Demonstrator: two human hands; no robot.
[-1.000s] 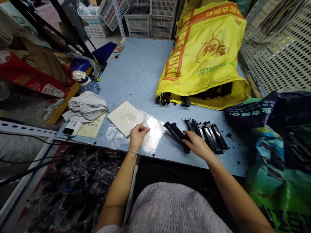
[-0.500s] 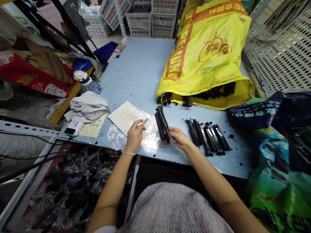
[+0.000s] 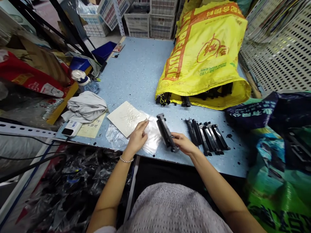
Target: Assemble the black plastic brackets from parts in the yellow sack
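My right hand [image 3: 183, 143] is closed on a black plastic part [image 3: 166, 133], held tilted above the front of the table. Over the clear plastic bags [image 3: 152, 136] is my left hand [image 3: 139, 136], its fingers bent near the right corner of a white square board [image 3: 125, 117]. Small shiny bits lie on that board. Whether the left fingertips pinch anything is too small to tell. Several black parts [image 3: 207, 137] lie side by side on the blue table, right of my right hand.
A yellow sack [image 3: 209, 55] with black parts in its mouth lies at the back right. On the left are a grey cloth [image 3: 86, 106], a white device [image 3: 72, 128], a paper note [image 3: 91, 127] and a bottle [image 3: 85, 81]. Green bags [image 3: 274, 181] stand at the right.
My right hand has moved slightly right and down with the black part. My left hand has shifted a little, its fingers now reaching further right over the bags.
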